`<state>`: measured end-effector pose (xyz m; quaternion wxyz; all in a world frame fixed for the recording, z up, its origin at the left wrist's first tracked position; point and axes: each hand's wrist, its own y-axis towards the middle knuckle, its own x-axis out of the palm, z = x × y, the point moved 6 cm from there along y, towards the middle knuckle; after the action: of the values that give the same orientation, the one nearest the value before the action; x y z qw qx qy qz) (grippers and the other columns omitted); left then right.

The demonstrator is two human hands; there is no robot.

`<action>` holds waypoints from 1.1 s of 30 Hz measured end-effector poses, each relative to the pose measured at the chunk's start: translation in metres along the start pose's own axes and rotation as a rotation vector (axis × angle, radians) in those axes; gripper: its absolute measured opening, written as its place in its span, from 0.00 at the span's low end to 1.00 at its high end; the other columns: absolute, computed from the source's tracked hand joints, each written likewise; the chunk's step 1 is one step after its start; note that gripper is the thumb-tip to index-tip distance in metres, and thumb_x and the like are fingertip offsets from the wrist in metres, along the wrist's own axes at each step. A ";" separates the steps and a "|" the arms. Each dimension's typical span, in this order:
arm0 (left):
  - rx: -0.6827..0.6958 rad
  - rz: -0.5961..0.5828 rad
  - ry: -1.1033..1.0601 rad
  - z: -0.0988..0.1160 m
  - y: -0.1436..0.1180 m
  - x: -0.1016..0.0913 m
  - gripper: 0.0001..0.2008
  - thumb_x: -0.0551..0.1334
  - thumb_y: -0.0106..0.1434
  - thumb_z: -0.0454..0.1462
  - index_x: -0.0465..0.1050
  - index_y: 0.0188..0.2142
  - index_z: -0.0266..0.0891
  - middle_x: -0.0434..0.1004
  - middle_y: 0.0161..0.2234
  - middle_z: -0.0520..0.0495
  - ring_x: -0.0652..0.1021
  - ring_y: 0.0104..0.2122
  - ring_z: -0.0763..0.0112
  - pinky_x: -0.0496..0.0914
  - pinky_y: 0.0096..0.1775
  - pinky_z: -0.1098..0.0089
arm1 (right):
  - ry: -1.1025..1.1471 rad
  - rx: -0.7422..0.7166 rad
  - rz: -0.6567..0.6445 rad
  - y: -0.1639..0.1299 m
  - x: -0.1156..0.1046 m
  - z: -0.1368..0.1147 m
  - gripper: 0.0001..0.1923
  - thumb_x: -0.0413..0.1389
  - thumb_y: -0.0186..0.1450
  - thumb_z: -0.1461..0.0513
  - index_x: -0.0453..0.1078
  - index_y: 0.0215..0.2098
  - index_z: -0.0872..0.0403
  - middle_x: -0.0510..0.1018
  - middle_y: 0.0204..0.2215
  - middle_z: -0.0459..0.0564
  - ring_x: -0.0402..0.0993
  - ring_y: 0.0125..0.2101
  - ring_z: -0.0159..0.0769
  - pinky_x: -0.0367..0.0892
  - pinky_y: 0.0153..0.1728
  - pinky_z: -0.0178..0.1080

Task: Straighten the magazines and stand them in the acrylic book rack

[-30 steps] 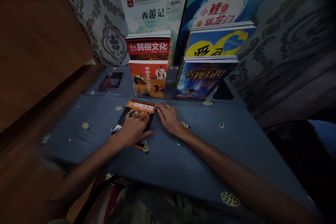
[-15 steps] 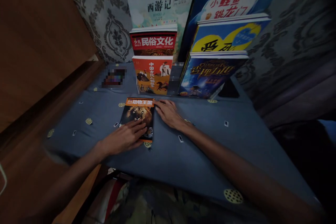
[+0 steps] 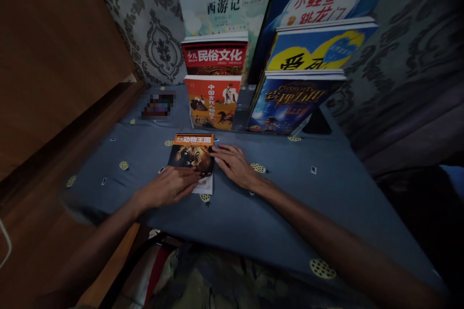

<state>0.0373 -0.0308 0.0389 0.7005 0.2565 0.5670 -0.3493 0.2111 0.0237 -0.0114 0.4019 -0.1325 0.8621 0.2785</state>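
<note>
A small paperback book (image 3: 190, 154) with a lion on its cover and an orange title band lies on the cloth in front of me. Its cover is bent up at the lower edge, and a pale page shows beneath. My left hand (image 3: 172, 185) rests over the lower left of the cover, fingers stretched out and close together; its thumb is hidden. At the book's right edge, my right hand (image 3: 235, 166) lies with fingers extended, the fingertips touching that edge.
Behind the book, a clear rack (image 3: 246, 99) holds several upright books, among them an orange book (image 3: 213, 101) and a dark blue book (image 3: 290, 106). A blurred-out item (image 3: 157, 105) lies at the back left of the blue tablecloth (image 3: 290, 193). A wooden panel (image 3: 54, 58) stands at left.
The lion cover's lower edge has come up, baring a pale page. My left hand has shifted slightly up and left; my right hand has moved a little down along the edge.
</note>
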 end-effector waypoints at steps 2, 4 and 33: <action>-0.003 0.007 -0.007 -0.001 0.000 0.001 0.15 0.52 0.73 0.38 0.73 0.54 0.41 0.79 0.52 0.41 0.79 0.52 0.65 0.72 0.54 0.64 | 0.004 0.001 0.006 -0.006 -0.001 -0.008 0.18 0.47 0.73 0.58 0.76 0.53 0.49 0.77 0.56 0.54 0.69 0.59 0.48 0.61 0.58 0.60; 0.011 0.014 0.001 0.000 -0.001 0.003 0.15 0.52 0.73 0.38 0.73 0.54 0.41 0.78 0.52 0.41 0.78 0.53 0.64 0.72 0.54 0.64 | -0.005 -0.004 0.005 -0.012 -0.001 -0.018 0.18 0.48 0.73 0.56 0.76 0.53 0.50 0.77 0.56 0.56 0.69 0.59 0.48 0.61 0.58 0.59; 0.012 0.113 0.197 -0.048 0.101 0.013 0.22 0.52 0.71 0.37 0.63 0.62 0.33 0.65 0.64 0.36 0.67 0.64 0.59 0.60 0.63 0.59 | -0.117 -0.140 0.024 -0.043 0.002 -0.052 0.18 0.60 0.67 0.57 0.74 0.53 0.55 0.80 0.52 0.59 0.73 0.53 0.48 0.65 0.55 0.57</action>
<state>0.0879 0.0662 0.0117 0.6582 0.3253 0.6158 -0.2858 0.1968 -0.0419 -0.0015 0.4381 -0.1333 0.8172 0.3501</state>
